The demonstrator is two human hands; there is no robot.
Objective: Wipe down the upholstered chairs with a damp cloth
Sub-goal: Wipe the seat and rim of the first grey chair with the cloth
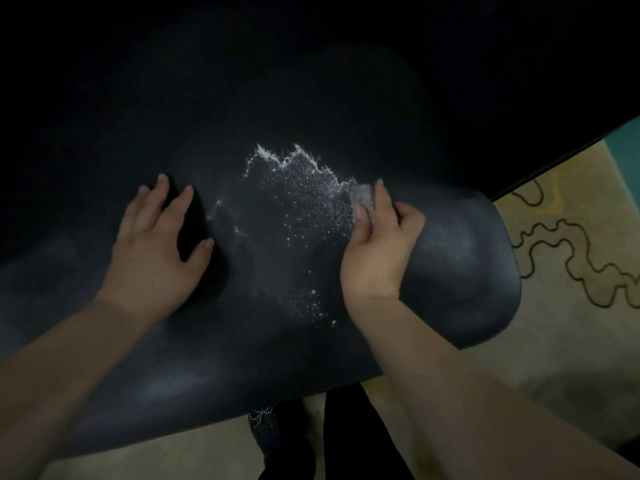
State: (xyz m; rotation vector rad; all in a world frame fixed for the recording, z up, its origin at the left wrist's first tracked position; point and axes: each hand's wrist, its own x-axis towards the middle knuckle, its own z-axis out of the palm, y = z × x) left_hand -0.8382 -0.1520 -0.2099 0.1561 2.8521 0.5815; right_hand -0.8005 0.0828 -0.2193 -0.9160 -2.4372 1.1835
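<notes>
A dark blue-black upholstered chair seat [263,341] fills most of the head view. White foamy droplets [304,188] are spread across its middle. My right hand [377,247] pinches a small grey cloth [362,197] and holds it against the seat at the right edge of the foam. My left hand [156,240] rests flat on the seat to the left, fingers spread and straight, pressing a dent into the cushion.
A beige rug [568,306] with dark wavy lines lies on the floor to the right of the seat. A dark shoe [277,441] and a dark trouser leg stand below the seat's front edge. The chair back above is almost black.
</notes>
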